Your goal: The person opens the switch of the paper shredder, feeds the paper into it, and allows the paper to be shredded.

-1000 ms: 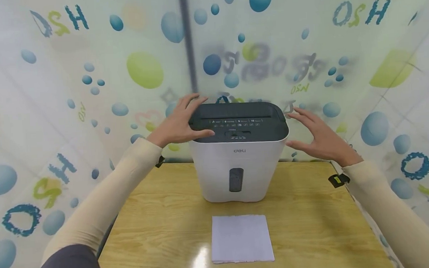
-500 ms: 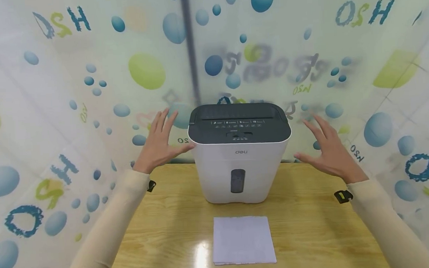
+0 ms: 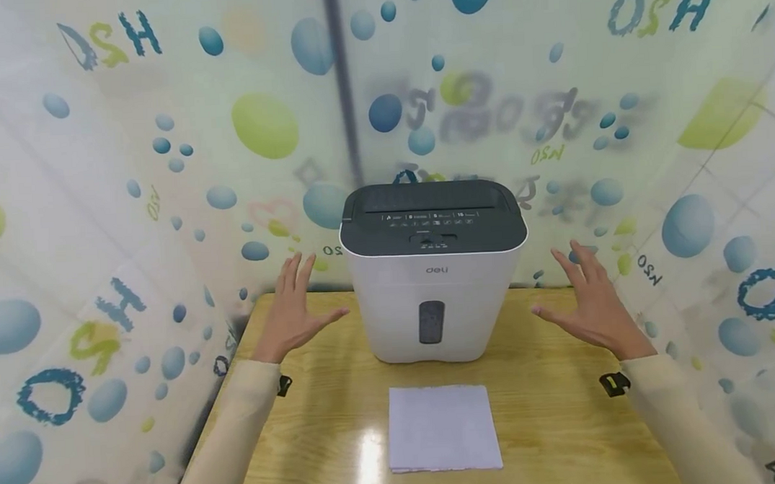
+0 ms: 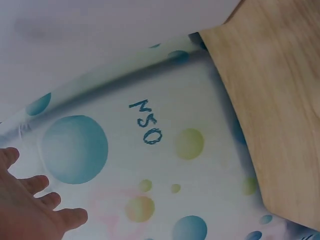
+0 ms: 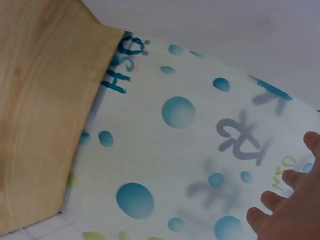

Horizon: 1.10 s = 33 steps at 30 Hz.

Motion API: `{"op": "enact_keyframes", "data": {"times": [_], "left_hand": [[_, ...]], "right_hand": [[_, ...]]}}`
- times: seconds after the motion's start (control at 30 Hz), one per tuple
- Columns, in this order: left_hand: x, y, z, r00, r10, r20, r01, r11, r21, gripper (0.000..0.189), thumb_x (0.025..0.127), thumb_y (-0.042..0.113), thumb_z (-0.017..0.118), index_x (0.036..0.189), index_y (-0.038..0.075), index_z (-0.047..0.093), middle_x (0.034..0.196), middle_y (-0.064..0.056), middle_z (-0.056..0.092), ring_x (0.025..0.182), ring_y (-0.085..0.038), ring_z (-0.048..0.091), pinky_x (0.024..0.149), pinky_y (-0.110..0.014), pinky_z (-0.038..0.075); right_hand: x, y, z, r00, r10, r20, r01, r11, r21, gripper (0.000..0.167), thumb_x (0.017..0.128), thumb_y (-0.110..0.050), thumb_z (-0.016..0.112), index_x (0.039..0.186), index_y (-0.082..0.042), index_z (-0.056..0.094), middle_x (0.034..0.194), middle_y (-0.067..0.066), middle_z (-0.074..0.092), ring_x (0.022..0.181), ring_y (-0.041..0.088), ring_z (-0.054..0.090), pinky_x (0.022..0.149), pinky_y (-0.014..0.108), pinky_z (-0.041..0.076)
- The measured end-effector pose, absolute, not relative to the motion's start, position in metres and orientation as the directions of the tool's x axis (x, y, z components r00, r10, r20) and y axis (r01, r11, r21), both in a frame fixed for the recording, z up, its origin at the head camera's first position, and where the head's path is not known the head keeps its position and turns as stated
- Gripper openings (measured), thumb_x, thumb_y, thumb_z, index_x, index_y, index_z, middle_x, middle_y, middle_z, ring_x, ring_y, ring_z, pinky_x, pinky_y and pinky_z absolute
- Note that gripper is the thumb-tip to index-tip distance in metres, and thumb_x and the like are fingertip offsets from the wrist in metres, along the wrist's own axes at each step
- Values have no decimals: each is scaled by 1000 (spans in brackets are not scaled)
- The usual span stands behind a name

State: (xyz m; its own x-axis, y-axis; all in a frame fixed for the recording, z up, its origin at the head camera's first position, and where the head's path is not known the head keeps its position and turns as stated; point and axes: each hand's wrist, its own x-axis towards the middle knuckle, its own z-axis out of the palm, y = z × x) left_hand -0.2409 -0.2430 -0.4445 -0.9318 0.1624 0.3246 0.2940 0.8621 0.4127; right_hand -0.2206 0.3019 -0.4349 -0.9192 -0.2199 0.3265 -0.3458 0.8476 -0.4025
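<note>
A white paper shredder (image 3: 390, 307) with a dark grey top (image 3: 432, 222) stands upright toward the back of the wooden table. To its left, my left hand (image 3: 292, 311) is raised with fingers spread, holding nothing and apart from the side wall. My right hand (image 3: 591, 302) mirrors it on the other side, fingers extended and also without anything in it. In front of the shredder lies a stack of white paper (image 3: 444, 427). The left wrist view catches my left fingers (image 4: 50, 200) at its lower left, and the right wrist view has my right fingers (image 5: 290, 200) at its lower right.
The wooden table (image 3: 551, 422) has its back edge close to a patterned curtain (image 3: 265, 124) with blue and green dots. The curtain also runs along both sides. A dark wristband (image 3: 614, 384) sits at my right wrist.
Both hands have come away from the shredder's top, moving outward and down to its sides. The left hand was over the top's left edge before. The shredder and paper stay in place.
</note>
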Motion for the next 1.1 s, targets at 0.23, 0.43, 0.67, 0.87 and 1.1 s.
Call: {"op": "enact_keyframes", "data": {"times": [0.23, 0.43, 0.67, 0.87, 1.1], "left_hand": [[-219, -236, -492, -954, 145, 264, 263, 828, 495, 115, 79, 72, 74, 166, 33, 10, 174, -7, 0, 161, -38, 0, 118, -72, 26], [-203, -227, -526, -961, 146, 233, 255, 793, 553, 113, 79, 68, 77, 165, 36, 12, 173, -10, 5, 160, -41, 5, 113, -73, 32], [-189, -215, -553, -972, 157, 175, 232, 765, 601, 115, 77, 69, 78, 165, 37, 10, 173, -5, 6, 160, -37, 7, 111, -70, 39], [-183, -204, -568, -967, 193, 165, 254, 729, 635, 115, 78, 68, 78, 165, 35, 11, 173, -2, 7, 159, -35, 12, 111, -66, 41], [-170, -190, -586, -967, 211, 141, 250, 696, 673, 115, 77, 64, 81, 165, 25, 18, 172, -8, 12, 157, -38, 20, 111, -64, 42]], "right_hand": [[-208, 293, -469, -939, -214, 268, -314, 850, -423, 107, 85, -56, 77, 166, -26, 16, 174, 12, -1, 157, 51, 4, 110, 82, 17], [-197, 283, -502, -945, -222, 241, -313, 827, -467, 107, 84, -57, 78, 166, -24, 18, 174, 13, 2, 155, 53, 10, 109, 81, 22], [-184, 273, -535, -954, -229, 195, -297, 819, -491, 106, 84, -60, 77, 165, -22, 20, 173, 14, 8, 152, 53, 18, 108, 78, 27], [-176, 260, -558, -953, -264, 150, -303, 792, -530, 104, 86, -58, 76, 165, -22, 19, 173, 14, 8, 152, 51, 19, 109, 76, 31], [-162, 242, -584, -942, -315, 117, -325, 763, -559, 103, 85, -49, 81, 163, -12, 26, 170, 21, 14, 150, 54, 23, 105, 76, 38]]}}
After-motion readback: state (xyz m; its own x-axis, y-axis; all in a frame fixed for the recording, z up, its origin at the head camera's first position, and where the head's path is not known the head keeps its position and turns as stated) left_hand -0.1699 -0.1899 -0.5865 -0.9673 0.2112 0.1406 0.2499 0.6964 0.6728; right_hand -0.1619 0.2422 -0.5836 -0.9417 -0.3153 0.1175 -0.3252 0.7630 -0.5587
